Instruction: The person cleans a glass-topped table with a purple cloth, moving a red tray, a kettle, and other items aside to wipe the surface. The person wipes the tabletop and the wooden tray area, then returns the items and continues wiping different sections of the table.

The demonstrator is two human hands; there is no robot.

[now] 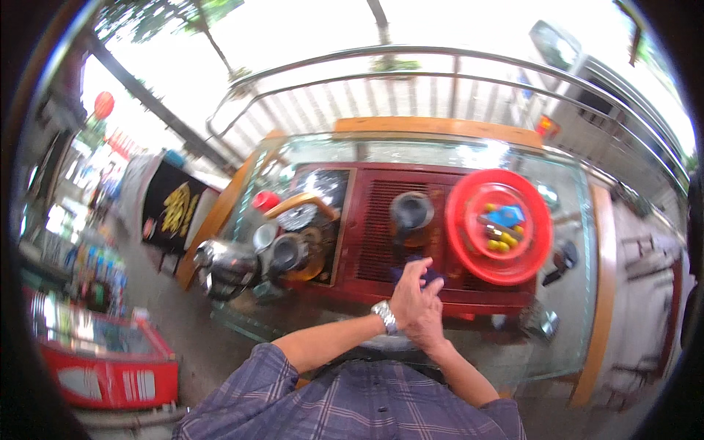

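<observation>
Both of my hands meet over the near edge of a dark red tea tray on a glass-topped table. My left hand, a metal watch at its wrist, overlaps my right hand; the picture is blurred, and which fingers touch is unclear. A dark blue thing, perhaps a cloth, lies just beyond the fingers; whether either hand holds it cannot be told. Beyond it stands a dark-lidded glass pot. To the right is a red plastic basin with small yellow fruits and a blue packet inside.
At the left stand a steel kettle, a glass teapot with amber liquid, a white cup and a red cup. A glass jar stands near the right corner. Wooden benches and a metal railing lie beyond.
</observation>
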